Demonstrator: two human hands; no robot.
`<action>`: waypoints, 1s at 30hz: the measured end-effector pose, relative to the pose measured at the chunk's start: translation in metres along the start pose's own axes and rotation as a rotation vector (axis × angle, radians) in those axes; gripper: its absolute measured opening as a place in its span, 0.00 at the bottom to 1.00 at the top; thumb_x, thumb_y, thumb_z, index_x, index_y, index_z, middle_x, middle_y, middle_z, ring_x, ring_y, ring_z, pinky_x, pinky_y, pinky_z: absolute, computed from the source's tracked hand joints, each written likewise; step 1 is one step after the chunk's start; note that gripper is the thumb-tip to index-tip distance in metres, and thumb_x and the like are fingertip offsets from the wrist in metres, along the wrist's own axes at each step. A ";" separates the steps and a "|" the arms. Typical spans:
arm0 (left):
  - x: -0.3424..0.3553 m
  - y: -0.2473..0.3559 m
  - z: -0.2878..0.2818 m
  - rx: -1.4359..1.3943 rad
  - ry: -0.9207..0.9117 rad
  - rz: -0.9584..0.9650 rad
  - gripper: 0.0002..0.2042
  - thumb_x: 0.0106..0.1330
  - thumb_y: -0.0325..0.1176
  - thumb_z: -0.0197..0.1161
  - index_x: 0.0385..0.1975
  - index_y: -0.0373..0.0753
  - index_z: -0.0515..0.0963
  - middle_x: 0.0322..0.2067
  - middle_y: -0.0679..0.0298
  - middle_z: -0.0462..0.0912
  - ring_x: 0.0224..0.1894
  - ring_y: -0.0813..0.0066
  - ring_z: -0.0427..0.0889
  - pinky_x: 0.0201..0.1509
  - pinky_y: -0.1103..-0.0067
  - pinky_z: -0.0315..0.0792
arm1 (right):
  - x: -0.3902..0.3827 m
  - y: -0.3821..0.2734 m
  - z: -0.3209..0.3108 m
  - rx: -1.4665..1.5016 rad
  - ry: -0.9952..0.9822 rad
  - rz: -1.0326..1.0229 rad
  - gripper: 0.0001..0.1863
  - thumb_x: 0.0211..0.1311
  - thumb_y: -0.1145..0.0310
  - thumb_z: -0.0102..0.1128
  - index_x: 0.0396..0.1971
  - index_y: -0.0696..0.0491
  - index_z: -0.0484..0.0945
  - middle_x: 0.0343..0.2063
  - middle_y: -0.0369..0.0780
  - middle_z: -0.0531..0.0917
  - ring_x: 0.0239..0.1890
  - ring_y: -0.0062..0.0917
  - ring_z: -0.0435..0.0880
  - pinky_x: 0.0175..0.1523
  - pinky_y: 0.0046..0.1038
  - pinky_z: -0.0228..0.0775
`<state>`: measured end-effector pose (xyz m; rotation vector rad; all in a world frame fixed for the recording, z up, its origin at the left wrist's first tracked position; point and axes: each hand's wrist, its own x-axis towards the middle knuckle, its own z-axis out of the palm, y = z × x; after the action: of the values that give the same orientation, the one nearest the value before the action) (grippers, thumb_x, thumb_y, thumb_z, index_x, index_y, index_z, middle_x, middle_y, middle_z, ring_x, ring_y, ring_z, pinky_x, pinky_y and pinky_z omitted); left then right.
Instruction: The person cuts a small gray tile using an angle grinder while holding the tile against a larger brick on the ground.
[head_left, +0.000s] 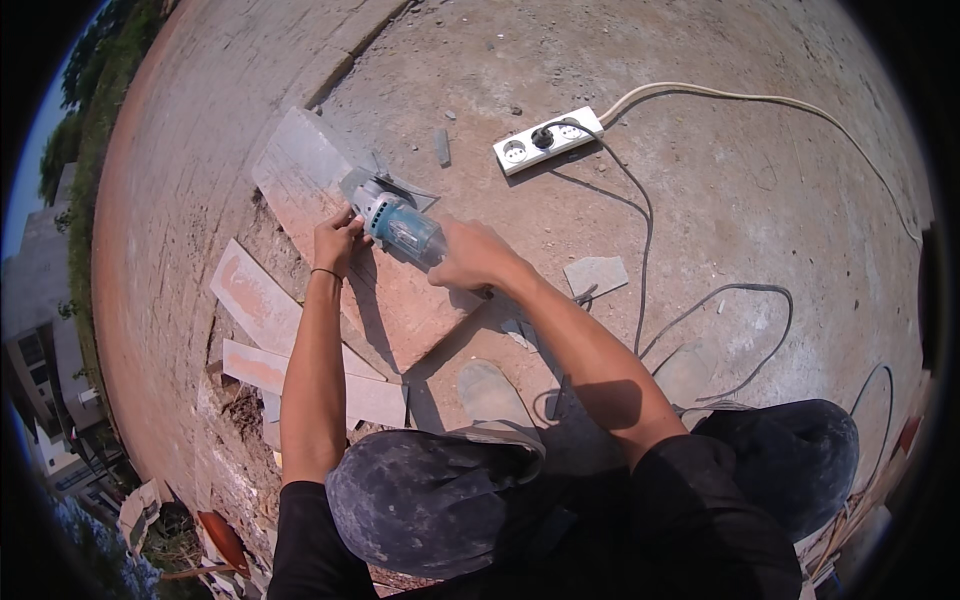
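Observation:
A teal angle grinder (pixel 405 230) with a grey head lies across a long reddish tile (pixel 420 312). Its rear body is wrapped by my right hand (pixel 472 256). On the other side, my left hand (pixel 338 243) has its fingers curled against the grinder's head, just over the tile; part of that grip is hidden. The disc is blurred by pale dust, which veils the tile's far end. A thin grey strip (pixel 395 180) shows beside the head, and I cannot make out whether it is guard or offcut.
A white power strip (pixel 550 140) lies at the far right with a black plug in it. Its pale cable (pixel 740 95) curves away right; a dark cord (pixel 650 215) loops toward my feet. Cut tile pieces (pixel 255 290) lie left, and a broken piece (pixel 596 274) right.

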<state>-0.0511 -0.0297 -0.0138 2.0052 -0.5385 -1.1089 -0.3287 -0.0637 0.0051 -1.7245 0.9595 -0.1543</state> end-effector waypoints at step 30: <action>0.008 -0.029 0.000 -0.032 0.107 0.112 0.22 0.64 0.24 0.68 0.59 0.30 0.77 0.41 0.54 0.86 0.31 0.76 0.85 0.30 0.79 0.84 | -0.014 -0.003 -0.002 0.293 -0.011 -0.056 0.45 0.38 0.64 0.72 0.63 0.58 0.71 0.48 0.49 0.84 0.52 0.36 0.83 0.61 0.33 0.71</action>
<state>-0.0468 -0.0170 -0.0408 1.9689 -0.5666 -0.9318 -0.3377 -0.0557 0.0137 -1.4802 0.8358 -0.3064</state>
